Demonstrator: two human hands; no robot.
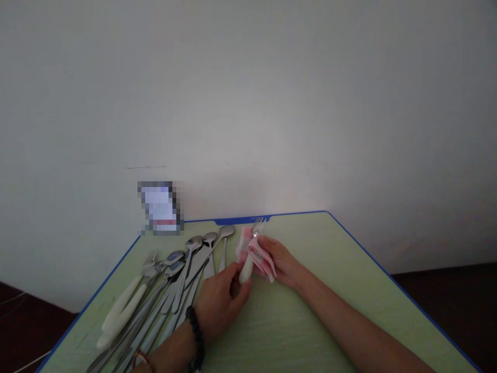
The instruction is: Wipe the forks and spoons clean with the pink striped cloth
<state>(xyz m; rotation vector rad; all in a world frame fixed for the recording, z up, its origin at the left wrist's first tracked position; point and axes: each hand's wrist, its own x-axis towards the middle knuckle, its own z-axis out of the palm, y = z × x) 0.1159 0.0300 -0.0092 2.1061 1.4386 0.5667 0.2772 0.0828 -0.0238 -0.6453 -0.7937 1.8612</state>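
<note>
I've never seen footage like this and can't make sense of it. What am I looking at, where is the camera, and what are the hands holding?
There is no machine here: a person works with bare hands. The single picture comes from a camera worn on their head, looking forward and down. The left hand grips the white handle of a fork. The right hand holds a pink cloth wrapped around the fork's middle, and the tines stick out beyond it. Below is a green table with a blue edge. On its left side lies a row of cutlery: spoons and forks, some with white handles. A blurred-out object stands behind them.
</note>
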